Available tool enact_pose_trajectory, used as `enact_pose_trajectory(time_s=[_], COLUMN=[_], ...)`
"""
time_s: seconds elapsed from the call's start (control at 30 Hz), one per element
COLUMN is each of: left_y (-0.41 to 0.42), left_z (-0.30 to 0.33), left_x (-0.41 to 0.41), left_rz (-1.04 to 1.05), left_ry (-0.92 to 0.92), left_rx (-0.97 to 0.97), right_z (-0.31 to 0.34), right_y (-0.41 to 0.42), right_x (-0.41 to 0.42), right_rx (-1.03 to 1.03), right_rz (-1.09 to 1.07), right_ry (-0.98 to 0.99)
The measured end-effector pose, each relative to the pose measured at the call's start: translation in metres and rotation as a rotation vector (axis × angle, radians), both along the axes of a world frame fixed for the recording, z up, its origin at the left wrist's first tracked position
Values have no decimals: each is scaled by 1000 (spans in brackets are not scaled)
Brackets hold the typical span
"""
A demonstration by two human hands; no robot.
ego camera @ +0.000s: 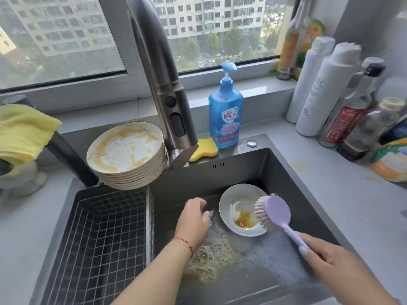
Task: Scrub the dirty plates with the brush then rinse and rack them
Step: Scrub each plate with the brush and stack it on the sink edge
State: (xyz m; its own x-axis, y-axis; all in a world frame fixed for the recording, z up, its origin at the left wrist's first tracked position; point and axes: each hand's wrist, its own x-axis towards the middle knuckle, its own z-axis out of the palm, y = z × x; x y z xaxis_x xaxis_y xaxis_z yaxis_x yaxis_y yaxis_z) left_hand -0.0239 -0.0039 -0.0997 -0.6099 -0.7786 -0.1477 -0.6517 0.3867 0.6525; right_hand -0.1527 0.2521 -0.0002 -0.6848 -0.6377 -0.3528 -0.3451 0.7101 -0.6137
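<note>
1. Gripping the handle of the lilac brush (pixel 273 211), the right hand (pixel 330 259) sets its bristles on the plate's right rim.
2. The left hand (pixel 195 219), fingers loosely curled and holding nothing, hovers at the plate's 9 o'clock.
3. The plate (pixel 239 209), smeared brown, lies in the sink (pixel 293 179), foam at its 6 o'clock.
4. A dirty plate stack (pixel 127 155) sits at 10 o'clock above the wire rack (pixel 99 243).
5. Soap bottle (pixel 225 113) at 12 o'clock on the grey surface (pixel 352 194).
</note>
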Motion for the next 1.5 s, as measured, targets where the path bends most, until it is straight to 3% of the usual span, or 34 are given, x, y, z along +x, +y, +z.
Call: enact_pose_trajectory(time_s=[0.07, 0.17, 0.37, 0.53, 0.87, 1.17, 1.5], left_y=[12, 25, 29, 49, 50, 50, 56], left_z=[-27, -50, -87, -106, -120, -99, -51], left_x=[-9, -21, -43, -62, -100, -117, -83], left_rz=[70, 236, 507, 708, 870, 837, 805], left_ry=[-70, 41, 182, 286, 470, 442, 568], left_rx=[264, 630, 1034, 1139, 1343, 1282, 1307], right_z=[1, 4, -2, -15, -23, -23, -10], right_y=[2, 3, 4, 5, 12, 18, 9], right_x=[-7, -17, -37, -51, -68, -68, -54], right_rx=[-19, -46, -50, -10, -45, -5, 54], right_rz=[1, 19, 60, 58, 28, -5, 65], right_ry=[-27, -27, -44, -16, -25, -17, -37])
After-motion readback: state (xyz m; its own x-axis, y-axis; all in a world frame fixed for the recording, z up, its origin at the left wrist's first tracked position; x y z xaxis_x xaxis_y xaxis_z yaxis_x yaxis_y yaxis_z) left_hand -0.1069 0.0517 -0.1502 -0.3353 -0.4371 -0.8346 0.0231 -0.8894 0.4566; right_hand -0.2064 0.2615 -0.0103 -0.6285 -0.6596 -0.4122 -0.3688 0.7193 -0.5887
